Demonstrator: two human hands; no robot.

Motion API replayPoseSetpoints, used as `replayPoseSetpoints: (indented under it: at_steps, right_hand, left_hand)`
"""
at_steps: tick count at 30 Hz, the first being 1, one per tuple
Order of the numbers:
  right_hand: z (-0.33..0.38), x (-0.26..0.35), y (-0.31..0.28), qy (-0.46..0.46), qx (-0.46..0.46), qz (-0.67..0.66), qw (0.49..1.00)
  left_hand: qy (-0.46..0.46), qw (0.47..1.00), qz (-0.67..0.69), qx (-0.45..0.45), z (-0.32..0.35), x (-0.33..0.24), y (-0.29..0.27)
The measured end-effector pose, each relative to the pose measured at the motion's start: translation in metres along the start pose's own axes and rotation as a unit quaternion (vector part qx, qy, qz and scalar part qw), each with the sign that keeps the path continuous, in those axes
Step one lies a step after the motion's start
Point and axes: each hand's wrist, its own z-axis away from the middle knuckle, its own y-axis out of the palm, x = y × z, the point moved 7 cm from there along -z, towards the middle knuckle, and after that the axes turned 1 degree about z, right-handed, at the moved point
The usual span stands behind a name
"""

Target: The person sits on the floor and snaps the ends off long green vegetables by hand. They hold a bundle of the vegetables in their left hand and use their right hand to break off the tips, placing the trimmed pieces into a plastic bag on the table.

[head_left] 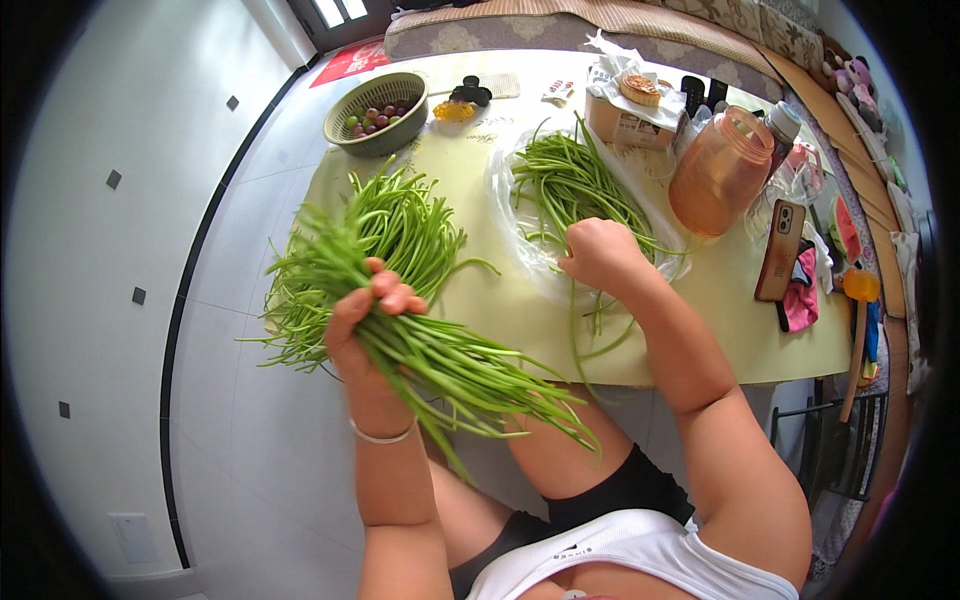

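My left hand (375, 310) is closed around a thick bunch of long, thin green vegetable stems (470, 370). The bunch slants over the near table edge, its upper end smeared by motion. Behind it lies a loose heap of similar stems (410, 225) on the table's left side. My right hand (603, 252) is curled shut at the near side of a clear plastic bag (507, 215), which lies spread under another pile of stems (570, 175). A few thin stems trail down just below its fingers; what those fingers hold is hidden.
A colander of grapes (345, 103) stands at the far left. Toward the far right are a white box (630, 125) with a round pastry (640, 90), an orange translucent jar (722, 170) and a bottle (785, 120). A phone (780, 250) lies near pink cloth (800, 300) at the right.
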Motion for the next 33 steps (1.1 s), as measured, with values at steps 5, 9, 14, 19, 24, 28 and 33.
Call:
replayPoseSetpoints:
  at_steps: [5,9,14,19,24,28,33]
  right_hand:
    - [-0.004,-0.007,0.001,0.023,-0.009,0.008,1.000]
    - [-0.002,-0.022,-0.015,0.037,-0.110,-0.093,0.989]
    - [0.016,-0.016,-0.044,-0.026,-0.271,-0.328,0.904]
    - [0.038,0.024,-0.049,-0.190,-0.308,-0.392,0.846]
    - [0.044,0.061,-0.034,-0.344,-0.230,-0.316,0.854]
    - [0.043,0.052,-0.043,-0.308,-0.262,-0.343,0.848]
    - [0.023,-0.005,-0.052,-0.094,-0.436,-0.171,0.879]
  left_hand:
    - [-0.063,0.993,-0.048,-0.089,-0.006,0.050,-0.018]
    - [-0.096,0.989,-0.052,-0.104,-0.012,0.075,-0.024]
    - [-0.098,0.985,-0.049,-0.133,-0.021,0.091,-0.042]
    - [-0.089,0.978,-0.099,-0.162,-0.029,0.097,-0.050]
    - [-0.130,0.978,-0.049,-0.153,-0.033,0.099,-0.076]
    - [-0.134,0.975,-0.044,-0.168,-0.032,0.101,-0.076]
    - [-0.128,0.975,-0.044,-0.175,-0.029,0.096,-0.077]
